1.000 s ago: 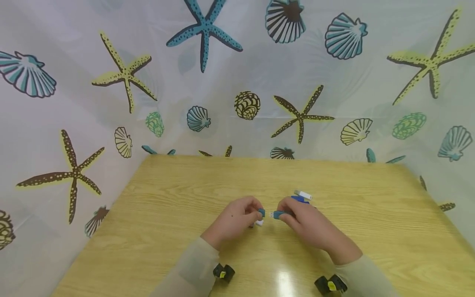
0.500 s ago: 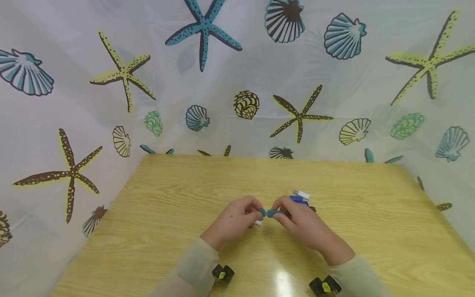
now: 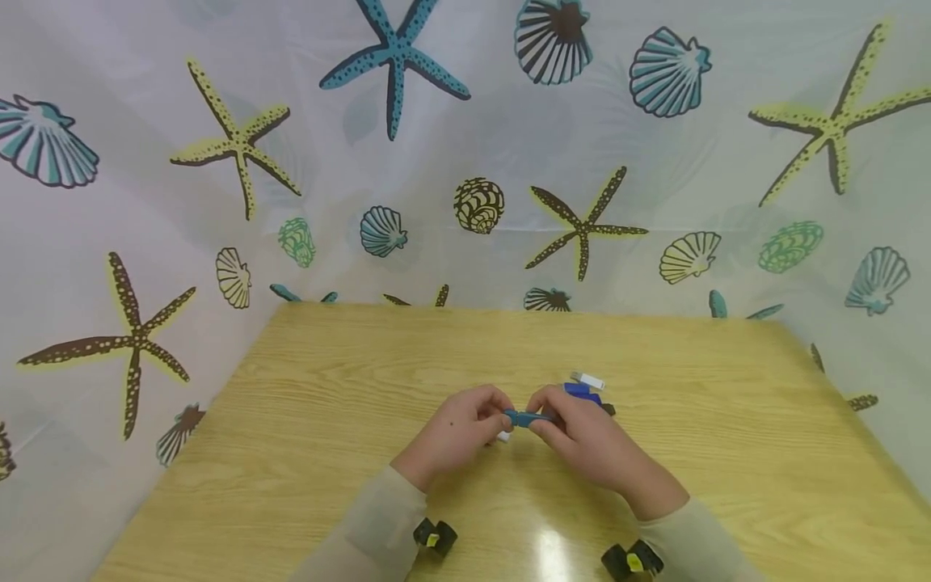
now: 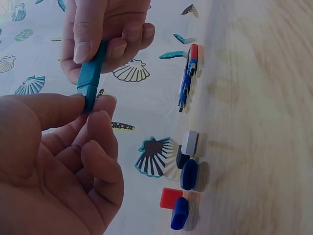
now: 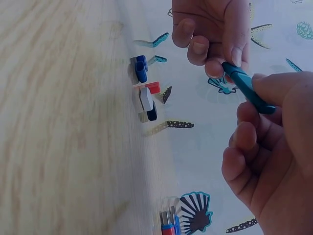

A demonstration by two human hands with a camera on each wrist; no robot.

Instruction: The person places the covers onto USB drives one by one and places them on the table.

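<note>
A teal USB flash drive [image 3: 537, 419] is held level between both hands above the table. My right hand [image 3: 592, 436] pinches its body between thumb and fingers. At the other end my left hand [image 3: 461, 424] pinches the matching teal cap [image 4: 89, 98], with thumb against fingertips. Cap and body meet at a thin seam, and no metal plug shows. In the right wrist view, the left thumb and fingertip cover the cap's far end. The other fingers of both hands are curled loosely below the drive.
Loose caps lie on the wooden table [image 3: 364, 364] near the left hand: a white cap [image 4: 190, 143], a red cap [image 4: 171, 198] and blue caps. Beyond the right hand lie several drives, including a white USB drive [image 3: 587, 380]. A shell-patterned curtain [image 3: 436, 162] surrounds the table.
My right hand has moved left with the drive, and its exposed metal plug has gone into the cap. The left hand has stayed nearly still.
</note>
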